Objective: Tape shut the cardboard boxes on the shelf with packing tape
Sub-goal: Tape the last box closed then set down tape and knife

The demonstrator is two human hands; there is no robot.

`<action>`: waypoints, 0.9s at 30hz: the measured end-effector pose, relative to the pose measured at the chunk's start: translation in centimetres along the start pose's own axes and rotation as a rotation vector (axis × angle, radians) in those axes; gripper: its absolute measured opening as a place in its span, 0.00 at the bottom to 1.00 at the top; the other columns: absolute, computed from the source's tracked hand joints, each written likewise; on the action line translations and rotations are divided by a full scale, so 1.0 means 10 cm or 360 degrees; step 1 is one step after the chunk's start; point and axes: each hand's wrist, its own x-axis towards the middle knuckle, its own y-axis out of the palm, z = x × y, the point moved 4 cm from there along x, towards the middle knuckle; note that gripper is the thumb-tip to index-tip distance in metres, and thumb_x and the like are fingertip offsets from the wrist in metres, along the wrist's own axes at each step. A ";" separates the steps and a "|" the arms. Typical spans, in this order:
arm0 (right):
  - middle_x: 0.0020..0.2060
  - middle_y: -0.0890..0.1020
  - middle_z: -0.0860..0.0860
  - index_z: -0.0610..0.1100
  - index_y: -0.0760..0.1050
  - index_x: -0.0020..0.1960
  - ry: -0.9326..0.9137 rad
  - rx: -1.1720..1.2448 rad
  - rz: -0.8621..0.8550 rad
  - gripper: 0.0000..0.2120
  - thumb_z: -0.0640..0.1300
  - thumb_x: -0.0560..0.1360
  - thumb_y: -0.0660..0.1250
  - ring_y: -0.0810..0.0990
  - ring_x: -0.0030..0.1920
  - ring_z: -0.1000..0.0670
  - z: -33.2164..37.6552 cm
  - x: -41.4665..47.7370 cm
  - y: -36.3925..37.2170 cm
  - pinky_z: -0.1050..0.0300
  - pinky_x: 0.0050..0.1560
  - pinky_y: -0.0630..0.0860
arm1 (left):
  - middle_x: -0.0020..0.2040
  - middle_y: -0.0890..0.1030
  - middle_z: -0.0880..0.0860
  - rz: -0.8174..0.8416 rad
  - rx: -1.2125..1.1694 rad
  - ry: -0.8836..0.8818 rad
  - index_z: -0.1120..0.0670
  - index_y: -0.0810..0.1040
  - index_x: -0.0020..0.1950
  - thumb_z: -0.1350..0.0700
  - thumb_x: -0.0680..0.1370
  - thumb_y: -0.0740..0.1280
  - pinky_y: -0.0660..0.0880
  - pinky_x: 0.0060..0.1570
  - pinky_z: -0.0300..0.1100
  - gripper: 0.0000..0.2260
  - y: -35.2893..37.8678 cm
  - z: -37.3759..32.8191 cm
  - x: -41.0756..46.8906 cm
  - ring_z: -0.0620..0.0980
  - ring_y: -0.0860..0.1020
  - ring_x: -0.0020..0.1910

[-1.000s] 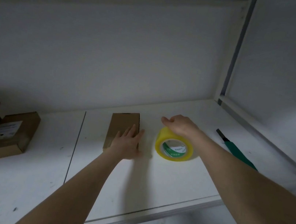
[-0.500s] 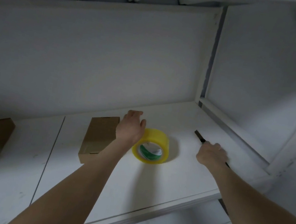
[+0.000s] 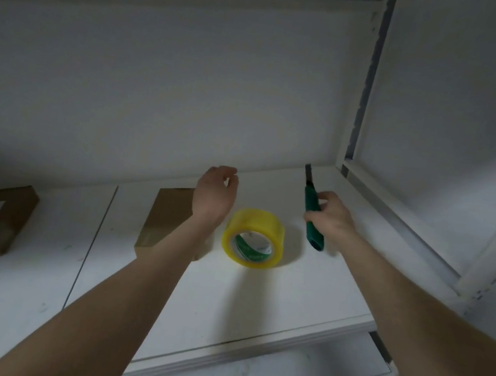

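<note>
White shelf, dimly lit. Near its middle, yellow tape roll on edge, just right of small cardboard box. Left hand above box's far corner, fingers loosely curled, holding nothing. Right hand wrapped round green utility knife (blade end pointing away), right of roll.

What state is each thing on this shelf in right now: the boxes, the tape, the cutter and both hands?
Small plain brown cardboard box, lying flat, closed, partly behind the left forearm.
Yellow roll of packing tape, resting on the white shelf, untouched.
Green-handled utility knife, gripped, dark blade end pointing away.
Right hand, grips the knife.
Left hand, loosely curled, holding nothing.
Labelled brown cardboard box, closed, far left.
</note>
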 end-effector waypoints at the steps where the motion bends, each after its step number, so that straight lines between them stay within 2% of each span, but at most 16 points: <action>1: 0.55 0.80 0.48 0.47 0.67 0.69 -0.0090 0.0122 0.0029 0.27 0.41 0.73 0.71 0.80 0.54 0.44 0.19 -0.01 0.04 0.51 0.56 0.77 | 0.53 0.80 0.56 0.0009 -0.0093 -0.0017 0.54 0.80 0.57 0.54 0.81 0.60 0.70 0.52 0.41 0.12 -0.02 -0.02 0.02 0.53 0.77 0.51; 2: 0.54 0.79 0.49 0.47 0.68 0.68 -0.0177 0.0221 0.0070 0.27 0.41 0.72 0.73 0.80 0.54 0.45 0.38 -0.04 0.09 0.50 0.57 0.77 | 0.49 0.81 0.56 0.0061 -0.0225 -0.0055 0.55 0.81 0.54 0.52 0.80 0.61 0.71 0.50 0.42 0.11 -0.03 -0.04 0.03 0.53 0.77 0.47; 4: 0.52 0.78 0.50 0.46 0.68 0.68 -0.0330 0.0347 0.0174 0.28 0.41 0.71 0.75 0.81 0.53 0.45 0.71 -0.11 0.21 0.47 0.57 0.78 | 0.51 0.81 0.54 0.0309 -0.0570 -0.0221 0.57 0.79 0.58 0.49 0.80 0.62 0.77 0.49 0.45 0.15 -0.01 -0.11 0.01 0.51 0.79 0.49; 6: 0.52 0.77 0.50 0.46 0.68 0.67 -0.0462 0.0342 0.0254 0.29 0.41 0.70 0.76 0.80 0.51 0.47 0.96 -0.21 0.37 0.49 0.55 0.79 | 0.53 0.81 0.53 0.0598 -0.0829 -0.0383 0.58 0.76 0.62 0.46 0.81 0.59 0.79 0.47 0.43 0.18 0.05 -0.18 -0.05 0.50 0.80 0.50; 7: 0.51 0.76 0.50 0.45 0.68 0.66 -0.0519 0.0309 0.0279 0.29 0.41 0.69 0.76 0.80 0.50 0.47 1.05 -0.25 0.45 0.51 0.53 0.79 | 0.51 0.81 0.53 0.0659 -0.0938 -0.0460 0.57 0.76 0.61 0.46 0.81 0.59 0.80 0.46 0.42 0.17 0.06 -0.21 -0.06 0.50 0.81 0.49; 10: 0.54 0.77 0.49 0.46 0.70 0.65 -0.0609 0.0257 0.0401 0.27 0.40 0.69 0.76 0.80 0.52 0.46 1.22 -0.32 0.64 0.50 0.52 0.80 | 0.45 0.81 0.53 0.0519 -0.1137 -0.0687 0.58 0.75 0.58 0.51 0.83 0.58 0.81 0.43 0.45 0.13 -0.02 -0.15 -0.06 0.53 0.81 0.43; 12: 0.58 0.78 0.49 0.47 0.74 0.61 -0.0650 0.0106 0.0459 0.22 0.44 0.69 0.76 0.79 0.56 0.47 1.25 -0.30 0.68 0.51 0.56 0.78 | 0.42 0.80 0.55 0.0365 -0.1018 -0.0695 0.61 0.73 0.58 0.55 0.83 0.57 0.79 0.39 0.44 0.12 -0.14 0.02 -0.04 0.54 0.79 0.38; 15: 0.61 0.78 0.51 0.49 0.76 0.62 -0.0713 -0.0493 0.0415 0.19 0.56 0.75 0.69 0.77 0.59 0.49 1.20 -0.23 0.69 0.56 0.55 0.73 | 0.36 0.77 0.53 0.0265 -0.0566 -0.0531 0.59 0.71 0.53 0.57 0.81 0.59 0.71 0.32 0.42 0.06 -0.33 0.36 -0.08 0.52 0.74 0.32; 18: 0.63 0.77 0.50 0.50 0.73 0.66 -0.0643 -0.1126 0.0441 0.28 0.67 0.76 0.58 0.75 0.62 0.46 1.12 -0.20 0.85 0.52 0.55 0.71 | 0.41 0.76 0.51 0.0409 0.0073 -0.0376 0.57 0.72 0.54 0.58 0.78 0.64 0.67 0.30 0.37 0.06 -0.39 0.65 -0.25 0.50 0.75 0.37; 21: 0.59 0.79 0.49 0.50 0.76 0.63 -0.0579 -0.1455 0.0505 0.32 0.73 0.74 0.53 0.77 0.58 0.46 1.10 -0.16 1.06 0.53 0.50 0.71 | 0.50 0.78 0.57 0.0466 0.0237 -0.0427 0.60 0.72 0.60 0.57 0.76 0.66 0.69 0.37 0.39 0.14 -0.33 0.89 -0.41 0.55 0.77 0.46; 24: 0.49 0.78 0.50 0.49 0.76 0.57 -0.0522 -0.1619 0.0568 0.31 0.74 0.71 0.59 0.78 0.52 0.46 1.11 -0.11 1.12 0.55 0.47 0.71 | 0.53 0.79 0.60 0.0564 0.0282 -0.0470 0.62 0.72 0.59 0.55 0.77 0.65 0.75 0.41 0.46 0.14 -0.22 1.02 -0.51 0.57 0.79 0.48; 27: 0.47 0.79 0.49 0.47 0.76 0.53 -0.0424 -0.1535 0.0744 0.25 0.67 0.69 0.68 0.79 0.49 0.46 1.10 -0.05 1.18 0.53 0.48 0.75 | 0.51 0.80 0.58 0.0645 0.0298 -0.0485 0.59 0.72 0.58 0.51 0.77 0.67 0.79 0.45 0.49 0.15 -0.16 1.06 -0.56 0.56 0.81 0.47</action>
